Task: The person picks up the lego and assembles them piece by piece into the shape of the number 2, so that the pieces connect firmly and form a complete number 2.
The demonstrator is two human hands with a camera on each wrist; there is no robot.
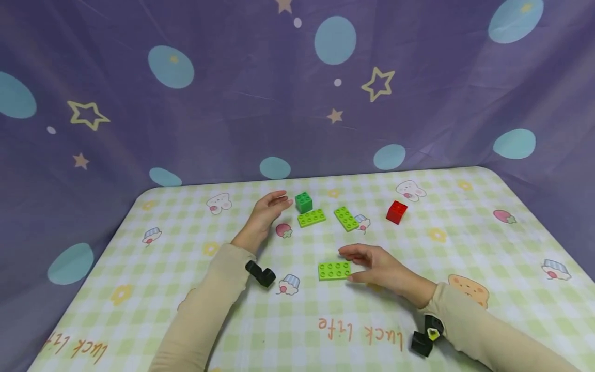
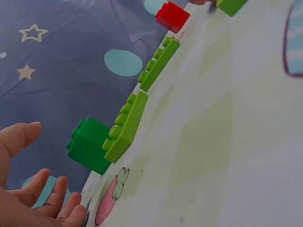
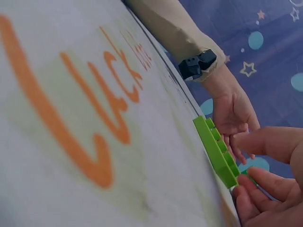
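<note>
My left hand (image 1: 265, 216) hovers at the back of the table with fingers spread, holding nothing. Just right of its fingertips stands a dark green brick (image 1: 304, 203), with a flat lime green brick (image 1: 312, 218) in front of it. In the left wrist view the thumb and fingers lie well apart beside the dark green brick (image 2: 89, 145). My right hand (image 1: 381, 267) is at the right end of another flat lime green brick (image 1: 333, 270), which lies studs up. Its thumb and fingers are parted, their tips right at the brick's end (image 3: 218, 153).
A third flat lime green brick (image 1: 346, 219) lies slantwise near the back middle. To its right is a red brick (image 1: 396, 212). The checked tablecloth (image 1: 153, 289) has printed pictures and lettering. Behind the table hangs a purple curtain (image 1: 232, 124).
</note>
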